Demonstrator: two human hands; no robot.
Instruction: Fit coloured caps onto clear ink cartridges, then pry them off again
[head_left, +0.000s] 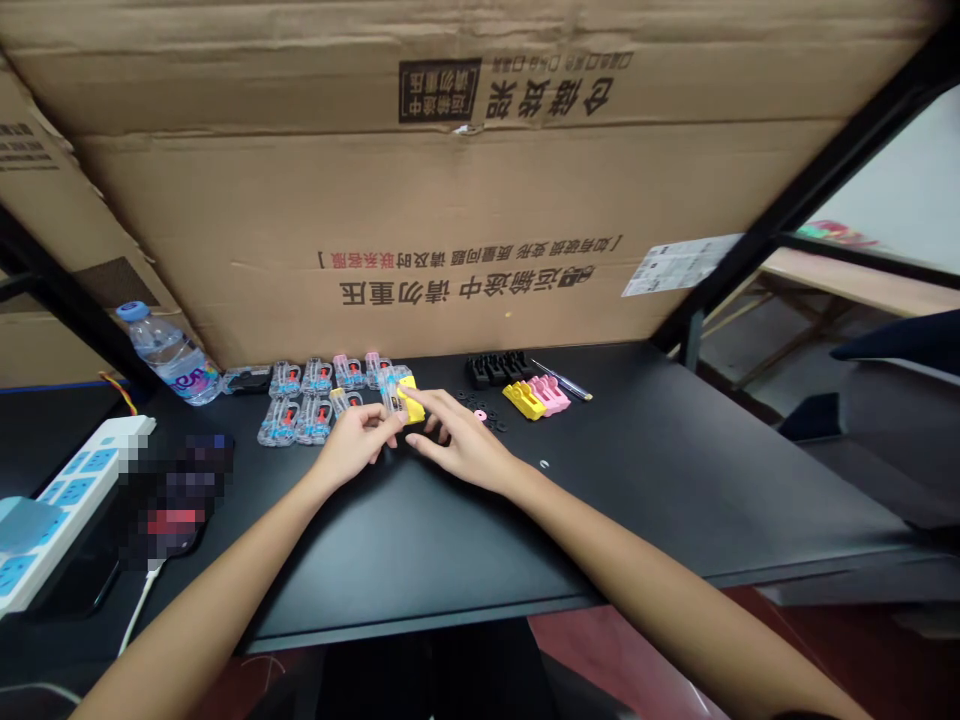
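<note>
Your left hand (358, 440) and right hand (463, 442) meet over the middle of the black surface (675, 480), a little toward its far edge. Between them is a small clear and yellow piece (403, 396), lifted just off the surface. Its long axis runs roughly far to near, leaning slightly right. The clear part is on the left and the yellow part on the right, facing your right hand.

The fingers of your left hand are curled closed on the near end of the piece. Your right fingers are stretched out, with the index tip lying on the yellow part. I cannot tell whether the thumb pinches it from below.

Just left of the piece, two rows of clear finished pieces (304, 400) lie side by side, showing blue, red and pink inside. Further left, a water bottle (169, 356) leans against the cardboard box (450, 200), and a white power strip (67, 490) sits near the left edge.

To the right of your hands are small black rings (491, 418) and a pink ring (480, 415). Beyond them lie a yellow part (523, 399), a pink part (551, 393), a block of black parts (496, 368) and a thin tool (564, 381).
</note>
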